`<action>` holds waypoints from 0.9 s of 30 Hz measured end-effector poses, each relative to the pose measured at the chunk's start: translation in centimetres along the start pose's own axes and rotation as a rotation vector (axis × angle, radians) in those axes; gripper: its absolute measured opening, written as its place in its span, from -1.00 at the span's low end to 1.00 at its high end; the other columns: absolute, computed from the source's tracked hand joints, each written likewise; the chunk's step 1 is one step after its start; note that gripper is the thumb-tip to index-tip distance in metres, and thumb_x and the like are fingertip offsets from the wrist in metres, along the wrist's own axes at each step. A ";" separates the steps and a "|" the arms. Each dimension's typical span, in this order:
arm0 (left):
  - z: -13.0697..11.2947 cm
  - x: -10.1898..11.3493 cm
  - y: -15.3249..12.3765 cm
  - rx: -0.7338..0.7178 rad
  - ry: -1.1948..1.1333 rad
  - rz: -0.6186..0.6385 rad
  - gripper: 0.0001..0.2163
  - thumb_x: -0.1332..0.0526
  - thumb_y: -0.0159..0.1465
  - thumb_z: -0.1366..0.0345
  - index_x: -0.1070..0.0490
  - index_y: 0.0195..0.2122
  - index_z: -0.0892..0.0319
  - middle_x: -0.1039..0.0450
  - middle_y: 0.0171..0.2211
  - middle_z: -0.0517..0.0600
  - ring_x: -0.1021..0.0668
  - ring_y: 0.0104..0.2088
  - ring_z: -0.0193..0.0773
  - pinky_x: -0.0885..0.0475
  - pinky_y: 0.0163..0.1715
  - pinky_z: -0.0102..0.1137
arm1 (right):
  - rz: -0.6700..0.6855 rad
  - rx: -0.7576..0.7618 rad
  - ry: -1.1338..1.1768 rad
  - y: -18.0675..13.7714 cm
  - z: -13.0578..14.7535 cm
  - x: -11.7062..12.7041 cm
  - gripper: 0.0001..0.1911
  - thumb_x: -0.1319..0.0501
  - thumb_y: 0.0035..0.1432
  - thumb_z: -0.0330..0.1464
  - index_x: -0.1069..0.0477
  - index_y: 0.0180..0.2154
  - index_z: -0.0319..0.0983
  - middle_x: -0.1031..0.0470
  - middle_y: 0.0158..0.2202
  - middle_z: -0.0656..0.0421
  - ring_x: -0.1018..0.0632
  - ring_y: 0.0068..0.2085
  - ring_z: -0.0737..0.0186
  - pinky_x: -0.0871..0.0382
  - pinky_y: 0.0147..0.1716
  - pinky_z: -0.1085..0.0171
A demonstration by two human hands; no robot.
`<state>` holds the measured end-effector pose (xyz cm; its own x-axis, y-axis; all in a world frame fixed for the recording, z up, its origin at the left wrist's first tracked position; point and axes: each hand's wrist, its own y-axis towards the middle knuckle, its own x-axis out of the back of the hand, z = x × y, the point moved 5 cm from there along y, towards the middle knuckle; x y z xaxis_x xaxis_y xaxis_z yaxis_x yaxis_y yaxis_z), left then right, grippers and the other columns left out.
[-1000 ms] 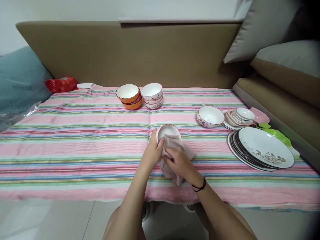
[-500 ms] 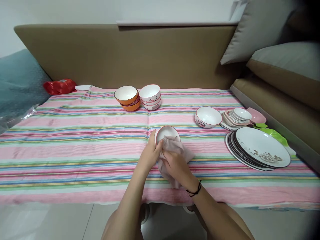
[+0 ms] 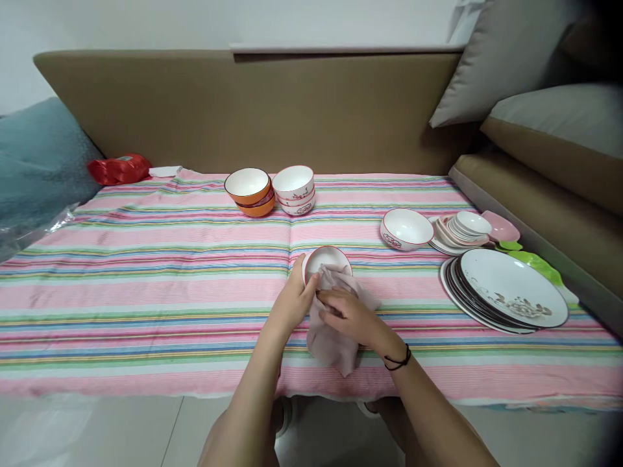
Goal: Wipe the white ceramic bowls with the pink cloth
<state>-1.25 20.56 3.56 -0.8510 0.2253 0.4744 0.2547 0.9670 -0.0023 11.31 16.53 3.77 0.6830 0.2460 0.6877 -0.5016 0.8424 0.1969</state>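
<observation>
A white bowl with a red rim (image 3: 325, 256) is tilted toward me above the striped sheet. My left hand (image 3: 295, 295) grips its left side, thumb over the near rim. A pale pinkish-grey cloth (image 3: 335, 344) is draped over the bowl's near right edge and hangs down in front. My right hand (image 3: 348, 314) is on the cloth, its fingers bent against it by the rim. A black band circles the right wrist. The underside of the bowl is hidden.
Orange bowls (image 3: 248, 188) and white patterned bowls (image 3: 294, 188) stand stacked at the back. On the right are a single bowl (image 3: 406, 228), small dishes (image 3: 470, 224), a pile of large plates (image 3: 511, 285) and a green leaf-shaped dish (image 3: 535, 269). A red bundle (image 3: 120, 170) lies far left.
My right hand and wrist have shifted slightly right, with the fingers less buried in the cloth. The cloth hangs a little lower and wider. The left hand keeps its grip on the bowl.
</observation>
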 end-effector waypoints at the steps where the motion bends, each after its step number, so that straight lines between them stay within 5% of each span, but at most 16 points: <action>1: 0.0 0.0 0.0 -0.002 -0.001 0.001 -0.43 0.04 0.38 0.05 0.09 0.34 0.17 0.05 0.37 0.17 -0.06 0.37 -0.10 0.00 0.32 -0.12 | 0.014 0.003 -0.012 0.0 -0.1 0.0 -0.78 -0.11 0.17 -0.51 -0.42 -0.17 -0.17 -0.53 -0.19 0.15 -0.50 -0.12 0.11 -0.38 -0.09 0.10; 5: 0.1 -0.1 0.1 -0.002 -0.010 -0.004 -0.43 0.03 0.37 0.06 0.09 0.34 0.17 0.06 0.38 0.16 -0.05 0.37 -0.10 0.02 0.33 -0.12 | -0.033 0.032 -0.084 0.2 -0.4 -0.5 -0.64 -0.12 0.13 -0.60 -0.42 -0.07 -0.18 -0.54 -0.06 0.14 -0.49 0.00 0.10 -0.28 0.09 0.04; 9: 0.1 -0.1 0.1 0.005 -0.009 -0.014 -0.42 0.03 0.37 0.05 0.08 0.34 0.19 0.07 0.38 0.18 -0.04 0.37 -0.08 0.01 0.32 -0.12 | -0.138 -0.024 -0.164 0.6 -0.6 -1.3 -0.88 -0.15 0.23 -0.47 -0.46 -0.27 -0.21 -0.57 -0.30 0.12 -0.54 -0.27 0.13 -0.38 -0.26 0.17; 13: 0.2 -0.1 0.2 -0.006 0.000 -0.027 -0.44 0.05 0.38 0.06 0.06 0.34 0.19 0.03 0.36 0.19 -0.09 0.36 -0.05 -0.05 0.30 -0.10 | -0.176 -0.047 -0.127 0.6 0.0 -1.2 -0.84 -0.16 0.25 -0.39 -0.38 -0.41 -0.20 -0.48 -0.49 0.20 -0.46 -0.46 0.22 -0.28 -0.42 0.25; 17: 0.3 0.0 0.3 -0.044 -0.010 -0.047 -0.48 0.04 0.39 0.08 0.01 0.32 0.17 -0.01 0.35 0.18 -0.09 0.35 -0.05 -0.04 0.31 -0.08 | -0.095 -0.027 -0.069 0.3 0.5 -0.9 -0.95 -0.22 0.17 -0.41 -0.39 -0.28 -0.21 -0.53 -0.30 0.14 -0.51 -0.27 0.15 -0.36 -0.28 0.21; 22: 0.1 0.2 0.2 -0.002 -0.030 -0.027 -0.46 0.04 0.38 0.08 0.04 0.32 0.21 0.02 0.36 0.19 -0.08 0.36 -0.04 -0.03 0.31 -0.08 | -0.069 0.029 0.004 -0.2 -0.2 0.1 -0.49 -0.15 0.08 -0.56 -0.30 0.10 -0.20 -0.40 0.12 0.05 -0.41 0.12 0.08 -0.30 0.10 0.08; 27: -0.1 0.1 0.2 0.055 -0.024 -0.014 -0.43 0.04 0.38 0.09 0.08 0.34 0.23 0.03 0.37 0.20 -0.11 0.35 -0.03 -0.05 0.30 -0.10 | -0.013 0.002 -0.106 -0.1 -1.2 0.0 -0.57 -0.09 0.06 -0.63 -0.44 -0.05 -0.24 -0.52 -0.04 0.05 -0.46 0.04 0.06 -0.32 0.08 0.06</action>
<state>-1.25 20.72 3.65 -0.8651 0.2141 0.4535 0.2178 0.9750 -0.0448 12.00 17.01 2.86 0.6295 0.1828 0.7552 -0.4943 0.8441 0.2076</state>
